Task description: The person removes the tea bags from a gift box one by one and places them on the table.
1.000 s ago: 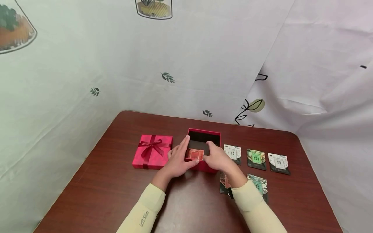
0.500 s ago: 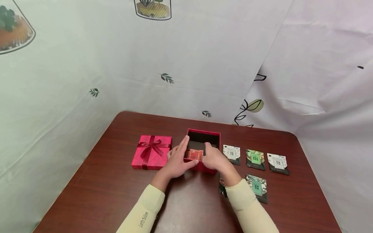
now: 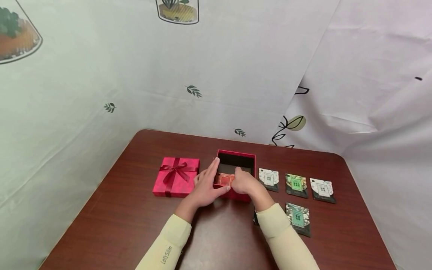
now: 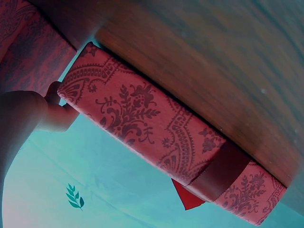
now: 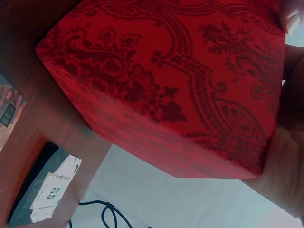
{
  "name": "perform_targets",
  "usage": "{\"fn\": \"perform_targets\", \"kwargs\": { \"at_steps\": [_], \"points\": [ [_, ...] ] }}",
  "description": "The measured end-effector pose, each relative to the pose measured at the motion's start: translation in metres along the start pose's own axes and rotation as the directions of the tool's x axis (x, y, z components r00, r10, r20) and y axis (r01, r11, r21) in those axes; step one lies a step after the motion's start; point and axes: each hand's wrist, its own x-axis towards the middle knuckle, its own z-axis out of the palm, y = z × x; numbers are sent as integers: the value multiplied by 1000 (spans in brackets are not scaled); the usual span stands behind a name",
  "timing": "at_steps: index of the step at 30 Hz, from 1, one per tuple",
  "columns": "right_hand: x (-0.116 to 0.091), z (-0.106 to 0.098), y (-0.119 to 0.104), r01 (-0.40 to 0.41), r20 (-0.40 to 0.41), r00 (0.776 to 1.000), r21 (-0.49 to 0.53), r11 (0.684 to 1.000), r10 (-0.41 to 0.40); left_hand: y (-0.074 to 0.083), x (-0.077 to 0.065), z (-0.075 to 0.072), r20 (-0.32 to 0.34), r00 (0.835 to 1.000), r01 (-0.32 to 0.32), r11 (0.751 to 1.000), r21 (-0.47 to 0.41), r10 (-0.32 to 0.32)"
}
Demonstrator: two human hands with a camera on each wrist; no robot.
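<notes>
A crimson gift box (image 3: 236,153) with a black inside stands uncovered near the middle of the table. An orange-labelled square sachet (image 3: 225,180) lies inside it by the front wall. My left hand (image 3: 206,189) rests against the box's left side, fingers straight along the rim and thumb across the front. My right hand (image 3: 246,183) reaches in over the front right of the box, its bent fingers at the sachet's right edge. Its fingertips are hidden, so I cannot tell whether they pinch the sachet. The right wrist view shows the box's patterned outer wall (image 5: 161,76).
Left of the box lies its pink lid (image 3: 177,176) with a dark red bow. To the right lie a white sachet (image 3: 269,179), a green one (image 3: 296,184), another white one (image 3: 322,189) and a teal one (image 3: 298,218). My right sleeve (image 3: 275,225) covers most of another sachet.
My right hand has shifted a little left inside the box, covering more of the sachet's right side. The right forearm has swung left too. My left hand stays against the box.
</notes>
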Motion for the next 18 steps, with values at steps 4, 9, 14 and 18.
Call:
{"fn": "perform_targets", "kwargs": {
  "at_steps": [4,9,14,18],
  "points": [
    [3,-1,0,12,13,1000,-14,1000,-12,0,0,1,-1,1000,0,1000,4,0],
    [8,0,1,19,26,999,-32,999,-18,0,0,1,-2,1000,-1,1000,-2,1],
    [13,1,3,17,36,999,-30,999,-16,-1,-1,1,-3,1000,-13,1000,-7,13],
    [16,2,3,18,38,999,-28,999,-17,-1,-1,1,-1,1000,-10,1000,-6,10]
  ]
}}
